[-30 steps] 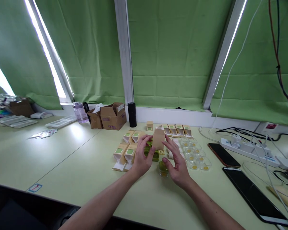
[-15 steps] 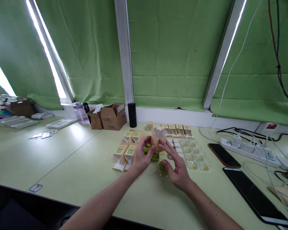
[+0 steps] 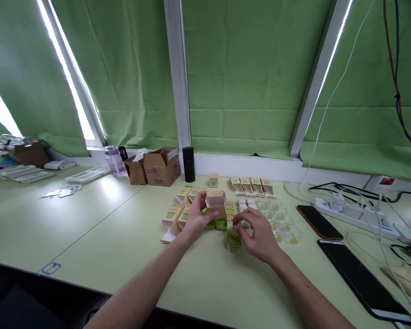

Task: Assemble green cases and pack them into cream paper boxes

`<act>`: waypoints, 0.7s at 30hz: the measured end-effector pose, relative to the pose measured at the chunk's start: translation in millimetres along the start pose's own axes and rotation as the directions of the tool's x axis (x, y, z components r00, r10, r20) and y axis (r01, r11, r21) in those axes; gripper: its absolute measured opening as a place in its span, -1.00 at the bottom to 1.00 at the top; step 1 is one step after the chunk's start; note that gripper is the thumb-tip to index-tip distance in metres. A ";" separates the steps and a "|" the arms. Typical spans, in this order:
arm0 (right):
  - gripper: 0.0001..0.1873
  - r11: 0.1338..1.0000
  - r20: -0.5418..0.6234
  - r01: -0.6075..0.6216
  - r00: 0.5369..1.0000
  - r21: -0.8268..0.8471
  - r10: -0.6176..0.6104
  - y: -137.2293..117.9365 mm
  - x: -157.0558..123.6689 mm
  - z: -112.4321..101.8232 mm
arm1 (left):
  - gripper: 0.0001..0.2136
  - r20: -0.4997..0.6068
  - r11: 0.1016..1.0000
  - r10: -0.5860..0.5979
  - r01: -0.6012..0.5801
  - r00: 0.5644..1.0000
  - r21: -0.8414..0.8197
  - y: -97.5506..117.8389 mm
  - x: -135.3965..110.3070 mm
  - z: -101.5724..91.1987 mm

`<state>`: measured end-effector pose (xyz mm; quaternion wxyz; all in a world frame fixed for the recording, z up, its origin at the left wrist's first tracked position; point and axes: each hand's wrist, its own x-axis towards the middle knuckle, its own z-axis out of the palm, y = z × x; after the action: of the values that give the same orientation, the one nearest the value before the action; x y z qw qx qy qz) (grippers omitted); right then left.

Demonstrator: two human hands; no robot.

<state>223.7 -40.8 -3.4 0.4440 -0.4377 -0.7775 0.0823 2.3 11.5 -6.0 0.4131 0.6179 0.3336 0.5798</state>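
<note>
In my left hand (image 3: 197, 220) is a small kraft cardboard box (image 3: 216, 204), its top flaps raised and its pale inside facing me. The fingers and thumb grip the box at its left side. My right hand (image 3: 255, 232) is closed in a pinch at the upper rim of a small clear container with a green top (image 3: 233, 240), which stands on the table. The fingertips partly cover that rim. Just behind, green square pieces (image 3: 221, 224) lie beside small yellow pieces (image 3: 229, 210). More kraft boxes with green labels (image 3: 171, 219) stand left of my left hand.
Clear domed shells with yellow centres (image 3: 276, 224) and white pieces (image 3: 246, 204) lie to the right. Open kraft boxes (image 3: 251, 186) line the back. Two phones (image 3: 320, 222), a power strip (image 3: 356, 217) and cables sit farther right. Cardboard cartons (image 3: 162, 167) and a black cylinder (image 3: 188, 164) stand behind.
My left hand has tipped the box and shifted it slightly left. My right hand has left the box and moved down to the green-topped container, its fingers closing into a pinch.
</note>
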 end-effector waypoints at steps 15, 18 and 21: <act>-0.76 0.927 0.352 0.082 0.934 -0.366 0.056 6.4 2.9 -15.3 | -0.50 0.279 0.887 -0.046 -0.089 0.959 0.453 34.4 5.7 -14.2; -0.82 0.923 0.355 0.083 0.933 -0.375 0.060 5.8 4.1 -16.9 | -0.43 0.355 0.858 -0.052 -0.140 0.933 0.493 33.6 -1.8 -16.5; -0.86 0.918 0.352 0.098 0.935 -0.383 0.048 4.1 4.8 -18.2 | -0.39 0.371 0.848 -0.042 -0.163 0.928 0.504 24.4 -12.4 -20.5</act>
<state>238.9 -39.5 8.2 0.2004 -0.4860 -0.8506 -0.0045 -21.0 -7.6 10.1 0.2644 0.8151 0.3760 0.3526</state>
